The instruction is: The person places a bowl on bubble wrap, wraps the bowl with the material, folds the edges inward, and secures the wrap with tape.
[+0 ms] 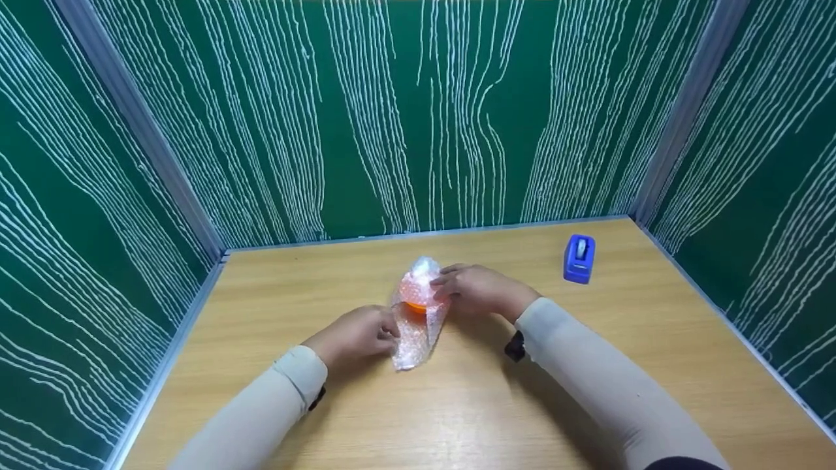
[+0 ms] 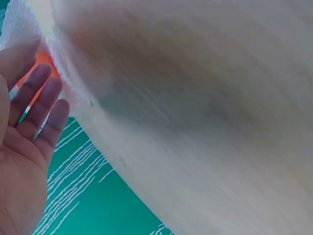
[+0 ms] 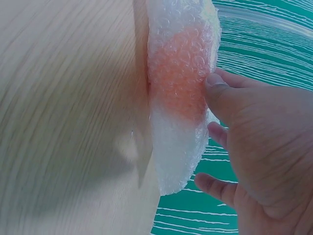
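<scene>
A sheet of clear bubble wrap (image 1: 411, 346) lies in the middle of the table, folded around a rounded orange object (image 1: 416, 307) whose curved edge shows at the gap; its kind is hidden by the wrap. On the near left side, my left hand (image 1: 364, 333) pinches the wrap's edge between thumb and index finger, the other fingers loosely bent. My right hand (image 1: 480, 288) holds the wrap's far right side, fingers reaching over the orange part. In the right wrist view, the thumb (image 3: 217, 81) presses on the wrap's edge.
A blue tape dispenser (image 1: 579, 260) stands at the back right of the wooden table (image 1: 281, 281). Green panels (image 1: 366, 130) with white wavy lines rise along the back and both sides, joined by grey metal posts (image 1: 147, 124).
</scene>
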Demonstrator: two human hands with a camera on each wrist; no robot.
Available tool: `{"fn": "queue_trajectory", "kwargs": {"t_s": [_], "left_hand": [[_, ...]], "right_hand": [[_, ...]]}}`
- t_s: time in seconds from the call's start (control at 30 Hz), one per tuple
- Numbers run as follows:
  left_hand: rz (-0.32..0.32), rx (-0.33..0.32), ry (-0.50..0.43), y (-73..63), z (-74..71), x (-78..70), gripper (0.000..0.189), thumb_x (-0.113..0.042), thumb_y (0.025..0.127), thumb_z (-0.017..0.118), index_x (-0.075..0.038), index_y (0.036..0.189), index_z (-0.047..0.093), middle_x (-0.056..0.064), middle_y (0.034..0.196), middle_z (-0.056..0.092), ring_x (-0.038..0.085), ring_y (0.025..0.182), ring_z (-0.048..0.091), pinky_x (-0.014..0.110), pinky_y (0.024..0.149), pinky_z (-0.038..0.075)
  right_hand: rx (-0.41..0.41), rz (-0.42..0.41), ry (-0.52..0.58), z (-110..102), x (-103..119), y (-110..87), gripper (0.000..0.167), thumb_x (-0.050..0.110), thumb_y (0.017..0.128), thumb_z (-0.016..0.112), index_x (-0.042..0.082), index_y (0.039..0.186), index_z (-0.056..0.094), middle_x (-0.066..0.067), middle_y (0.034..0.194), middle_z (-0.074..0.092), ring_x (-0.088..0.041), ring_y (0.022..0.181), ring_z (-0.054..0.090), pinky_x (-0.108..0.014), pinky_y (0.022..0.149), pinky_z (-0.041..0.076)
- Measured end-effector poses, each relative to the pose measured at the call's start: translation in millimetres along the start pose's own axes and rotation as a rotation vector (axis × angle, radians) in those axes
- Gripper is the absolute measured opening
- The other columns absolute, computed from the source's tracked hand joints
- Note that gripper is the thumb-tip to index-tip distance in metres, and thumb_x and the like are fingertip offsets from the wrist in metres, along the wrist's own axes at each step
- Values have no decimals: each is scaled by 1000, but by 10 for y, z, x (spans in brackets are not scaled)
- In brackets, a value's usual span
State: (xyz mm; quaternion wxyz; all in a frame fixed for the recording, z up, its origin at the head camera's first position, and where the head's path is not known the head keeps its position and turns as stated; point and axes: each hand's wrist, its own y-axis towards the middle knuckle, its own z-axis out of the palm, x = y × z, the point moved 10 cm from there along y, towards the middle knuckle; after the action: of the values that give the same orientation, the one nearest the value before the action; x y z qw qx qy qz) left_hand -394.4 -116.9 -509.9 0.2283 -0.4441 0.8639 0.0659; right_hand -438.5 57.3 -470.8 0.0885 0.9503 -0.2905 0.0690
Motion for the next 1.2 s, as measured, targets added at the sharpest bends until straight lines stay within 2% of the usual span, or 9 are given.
{"fn": "queue_trajectory", "kwargs": {"t_s": [0.17, 0.33, 0.47, 0.6, 0.77, 0.93, 1.07, 1.2], "left_hand": [[55, 15, 35, -43, 65, -12, 17, -31, 97, 93, -22, 111, 88, -7, 103, 75, 15, 95, 63, 34, 93, 60], [42, 28, 7, -57, 92, 0, 23, -33, 94, 96, -25, 113, 88, -7, 109, 76, 15, 98, 64, 33, 96, 60], [41, 25, 25, -32, 119, 15, 25, -35, 93, 97, -24, 114, 88, -8, 106, 76, 14, 98, 63, 33, 96, 60], [40, 13, 48, -10, 131, 29, 26, -33, 95, 95, -22, 118, 88, -9, 106, 77, 12, 98, 64, 36, 101, 62], [39, 1, 47, -13, 117, 22, 28, -23, 101, 88, -22, 129, 87, -7, 118, 82, 13, 109, 71, 40, 113, 63], [47, -31, 42, -16, 90, 14, 30, -14, 108, 79, -22, 135, 85, -5, 132, 83, 16, 124, 75, 46, 121, 58], [86, -72, 75, -1, 61, -26, 21, -14, 110, 75, -20, 127, 87, -2, 127, 84, 21, 121, 75, 47, 119, 60], [67, -131, 52, 34, -1, -19, 17, -18, 111, 76, -19, 124, 86, 1, 129, 81, 24, 124, 70, 48, 120, 59]], "right_hand": [[-4, -18, 1, -13, 32, -2, 34, -5, 103, 73, 10, 132, 85, -16, 152, 74, -46, 152, 62, -62, 130, 47], [6, -5, 11, -6, 22, 0, 33, -4, 104, 75, 10, 132, 85, -15, 153, 74, -44, 153, 62, -61, 131, 46], [14, 1, 0, 16, 12, 6, 33, -3, 104, 75, 10, 133, 84, -14, 154, 74, -44, 154, 61, -60, 132, 45], [26, 8, -8, 18, 13, 0, 34, -2, 103, 76, 10, 134, 83, -14, 155, 73, -43, 155, 60, -59, 132, 45], [30, 13, -6, 3, 18, -8, 33, -1, 104, 77, 10, 134, 83, -13, 156, 72, -44, 155, 60, -60, 132, 45], [26, 16, -7, 5, 9, -13, 35, -3, 105, 74, 10, 136, 83, -13, 156, 72, -44, 155, 60, -60, 132, 45], [6, -11, -22, -14, 36, -18, 34, -5, 105, 71, 8, 134, 84, -15, 152, 74, -45, 152, 63, -60, 130, 47], [-14, -41, -46, -31, 62, -22, 33, -6, 105, 69, 7, 131, 84, -17, 149, 76, -46, 148, 65, -60, 128, 49]]}}
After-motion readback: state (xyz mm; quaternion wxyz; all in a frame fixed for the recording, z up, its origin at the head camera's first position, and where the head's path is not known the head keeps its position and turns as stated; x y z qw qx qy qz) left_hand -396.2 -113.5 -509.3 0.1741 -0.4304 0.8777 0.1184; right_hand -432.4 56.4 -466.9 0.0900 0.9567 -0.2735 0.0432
